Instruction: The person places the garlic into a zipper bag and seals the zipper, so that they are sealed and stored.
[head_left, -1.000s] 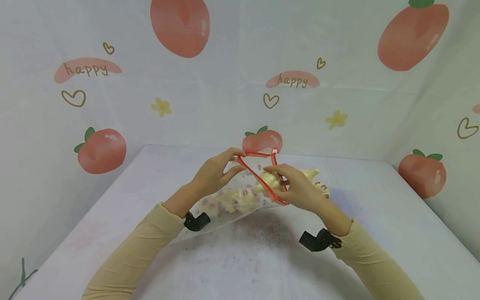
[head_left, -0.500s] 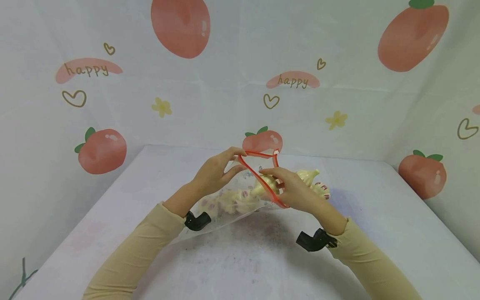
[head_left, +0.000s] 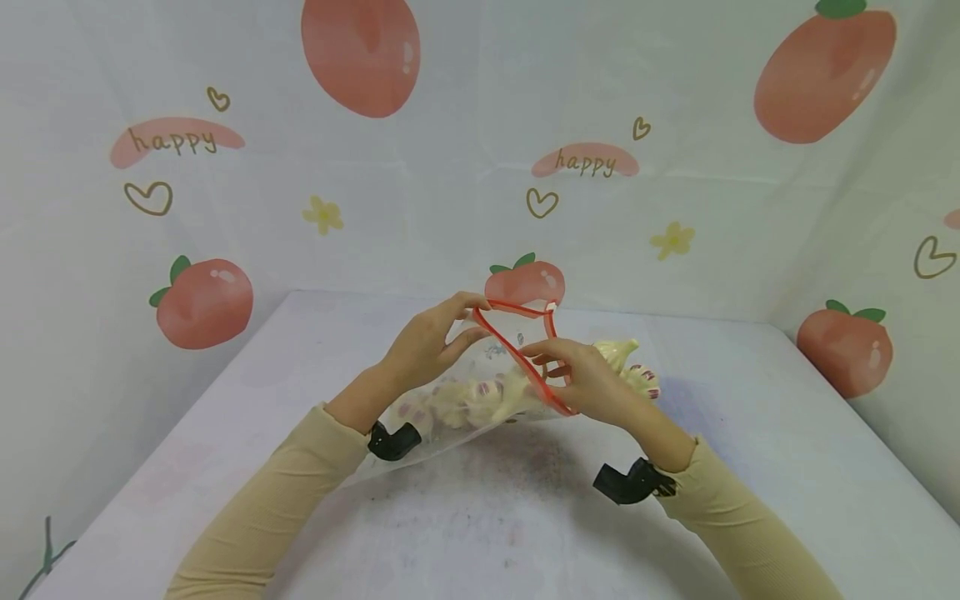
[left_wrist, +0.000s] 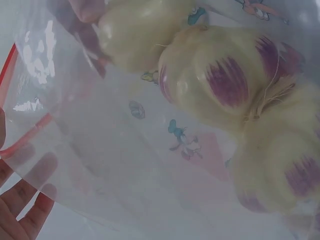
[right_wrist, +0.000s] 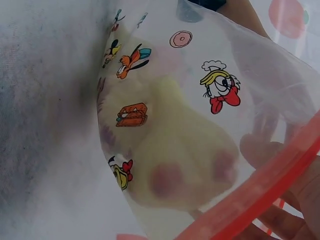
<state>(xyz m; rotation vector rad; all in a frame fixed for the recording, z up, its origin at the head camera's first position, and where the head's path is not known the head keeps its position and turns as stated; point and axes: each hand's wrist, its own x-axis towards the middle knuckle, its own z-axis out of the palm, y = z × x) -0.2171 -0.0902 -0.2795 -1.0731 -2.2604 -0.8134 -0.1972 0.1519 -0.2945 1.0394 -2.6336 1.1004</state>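
A clear zip bag (head_left: 465, 442) with a red edge lies across the middle of the table, its mouth spread to the right. My left hand (head_left: 422, 346) pinches the top of that edge between thumb and fingers. Several garlic bulbs (left_wrist: 207, 80) show through the film in the left wrist view. One garlic bulb (right_wrist: 185, 155) lies inside near the mouth, seen in the right wrist view. My right hand (head_left: 592, 379) is at the mouth, fingers loosely spread by the red edge and apart from that bulb. The film partly hides the right fingertips.
Two garlic bulbs (head_left: 639, 381) sit on the table behind and right of my right hand. A white cloth (head_left: 420, 233) printed with red fruit hangs behind the table. Black wrist mounts (head_left: 630, 482) are on both wrists.
The bulb at my right fingers has dropped deeper into the bag, down and left, and the hand has let it go. The left hand keeps its hold with hardly any movement.
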